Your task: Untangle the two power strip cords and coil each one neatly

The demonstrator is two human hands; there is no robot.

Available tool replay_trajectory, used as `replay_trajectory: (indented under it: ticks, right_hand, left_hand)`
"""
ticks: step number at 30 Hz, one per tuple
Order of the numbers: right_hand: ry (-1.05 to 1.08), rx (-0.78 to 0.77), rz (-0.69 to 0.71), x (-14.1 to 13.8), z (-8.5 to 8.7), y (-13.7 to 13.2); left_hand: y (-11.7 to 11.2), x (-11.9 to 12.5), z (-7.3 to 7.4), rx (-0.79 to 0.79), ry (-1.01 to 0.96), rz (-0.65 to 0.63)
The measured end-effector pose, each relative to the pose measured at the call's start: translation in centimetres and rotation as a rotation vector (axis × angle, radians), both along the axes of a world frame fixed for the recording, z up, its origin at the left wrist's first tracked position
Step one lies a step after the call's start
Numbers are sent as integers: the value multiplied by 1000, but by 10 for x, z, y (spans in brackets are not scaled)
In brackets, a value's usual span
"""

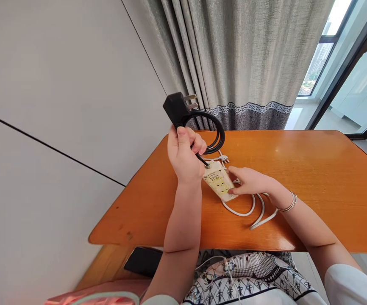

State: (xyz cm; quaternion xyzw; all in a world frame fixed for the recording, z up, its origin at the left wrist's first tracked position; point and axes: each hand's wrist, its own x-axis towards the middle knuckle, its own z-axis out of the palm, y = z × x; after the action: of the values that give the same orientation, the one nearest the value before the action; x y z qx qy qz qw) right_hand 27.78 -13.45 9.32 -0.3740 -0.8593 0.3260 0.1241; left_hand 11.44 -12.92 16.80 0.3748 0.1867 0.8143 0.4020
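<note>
My left hand (185, 154) is raised above the orange wooden table (298, 169), closed around a black cable (217, 135) just below its black three-pin plug (179, 108). The cable loops to the right and runs down into a cream power strip (218, 181) lying on the table. My right hand (250, 181) rests on the right side of that strip, fingers curled against its edge. A white cable (250, 209) curls on the table under and in front of my right wrist, with a small white plug (223, 159) behind the strip.
A grey-white wall (59, 106) stands close on the left. Grey curtains (243, 63) hang behind the table, with a window (345, 63) at the right. A dark phone (143, 260) lies on a lower wooden surface by the table's near-left corner.
</note>
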Motion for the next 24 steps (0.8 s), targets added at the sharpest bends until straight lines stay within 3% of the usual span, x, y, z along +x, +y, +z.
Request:
replay_trajectory:
  ticks: [6, 10, 14, 18, 24]
  right_hand:
    - [-34, 388, -214, 27, 24, -6]
    - [-5, 689, -272, 45, 39, -17]
    - [164, 904, -208, 54, 47, -25]
    - [439, 905, -216, 53, 45, -25]
    - [853, 642, -540, 42, 29, -8]
  left_hand:
    - [16, -17, -7, -22, 76, 182]
    - [20, -21, -10, -115, 165, 88]
    - [22, -18, -11, -198, 215, -73]
    - [20, -13, -13, -244, 279, -285]
    - [11, 1, -21, -245, 388, -607]
